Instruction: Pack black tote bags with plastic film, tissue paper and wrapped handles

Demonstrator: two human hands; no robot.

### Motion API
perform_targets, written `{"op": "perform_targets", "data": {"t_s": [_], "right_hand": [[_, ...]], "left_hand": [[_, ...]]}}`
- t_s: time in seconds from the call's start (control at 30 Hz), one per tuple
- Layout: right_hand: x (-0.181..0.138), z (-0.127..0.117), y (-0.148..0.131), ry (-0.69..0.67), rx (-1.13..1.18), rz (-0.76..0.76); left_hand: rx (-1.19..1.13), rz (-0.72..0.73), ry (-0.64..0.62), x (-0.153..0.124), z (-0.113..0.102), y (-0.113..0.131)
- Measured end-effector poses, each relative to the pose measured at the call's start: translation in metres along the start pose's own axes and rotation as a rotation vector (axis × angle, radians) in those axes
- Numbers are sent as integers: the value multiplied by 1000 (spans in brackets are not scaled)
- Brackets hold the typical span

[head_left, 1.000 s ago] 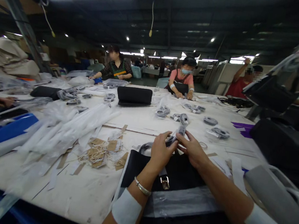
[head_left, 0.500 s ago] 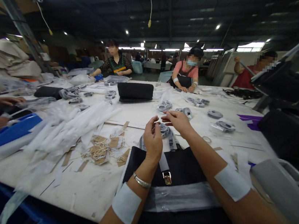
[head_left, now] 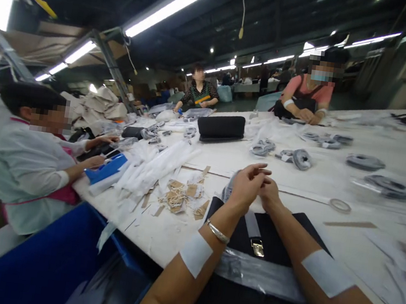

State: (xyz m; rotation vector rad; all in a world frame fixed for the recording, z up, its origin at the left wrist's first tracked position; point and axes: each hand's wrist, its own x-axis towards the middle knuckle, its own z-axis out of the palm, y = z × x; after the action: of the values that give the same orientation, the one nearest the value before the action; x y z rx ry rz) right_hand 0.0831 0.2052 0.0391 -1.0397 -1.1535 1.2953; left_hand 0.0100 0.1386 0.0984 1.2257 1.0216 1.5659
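My left hand [head_left: 245,186] and my right hand [head_left: 270,195] meet above the far edge of a black bag [head_left: 289,233] that lies on the white table [head_left: 333,184]. The left hand's fingers curl loosely, and a grey plastic-wrapped strap [head_left: 228,191] shows just behind it. It covers the fingers of the right hand, which presses against it. The bag has a white strap tab with a metal buckle [head_left: 257,248], and clear plastic film [head_left: 257,274] lies across its near part.
A person in a white shirt [head_left: 25,163] sits at the left with a blue tool [head_left: 105,169]. White strips [head_left: 156,168], brown paper tags [head_left: 180,196], a black pouch [head_left: 221,127], grey strap rolls [head_left: 295,156] and a tape ring [head_left: 340,205] lie about. A blue bin [head_left: 42,260] stands near left. Other people work across the table.
The view has swung left, bringing the person in white into sight. My hands, apart and raised half a second ago, have come together and lowered toward the bag.
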Motion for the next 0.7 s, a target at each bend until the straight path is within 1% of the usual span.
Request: {"op": "perform_targets", "data": {"t_s": [0.07,0.1,0.13,0.17,0.2,0.23,0.27,0.33,0.37,0.43,0.53,0.6,0.7], "right_hand": [[1,3,0,-19,-20,-8],[1,5,0,-30,-27,-6],[2,5,-1,-41,-32,-3],[2,6,-2,-49,-33,-1],[3,6,-3,-53,-32,-1],[3,5,-5,-53,-27,-4],[4,5,-7,-50,-19,-9],[4,3,-11,-44,-2,-23],[3,2,-12,-42,3,-30],[3,1,-14,-41,7,-50],[1,0,-17,-40,-10,-71],[-1,1,-19,-37,-22,-70],[-3,3,-24,-49,-25,-62]], "left_hand": [[101,37,-172,9,-16,22],[205,57,-215,14,-30,32],[346,65,-203,20,-47,41],[543,47,-129,25,-67,46],[772,-7,-13,30,-88,48],[869,-43,69,34,-110,46],[932,-71,119,36,-130,42],[1044,-135,185,34,-163,25],[1086,-164,197,32,-175,15],[1143,-201,206,26,-190,-7],[1174,-209,212,23,-196,-31],[1164,-199,222,27,-196,-37],[1109,-165,243,40,-202,-29]]}}
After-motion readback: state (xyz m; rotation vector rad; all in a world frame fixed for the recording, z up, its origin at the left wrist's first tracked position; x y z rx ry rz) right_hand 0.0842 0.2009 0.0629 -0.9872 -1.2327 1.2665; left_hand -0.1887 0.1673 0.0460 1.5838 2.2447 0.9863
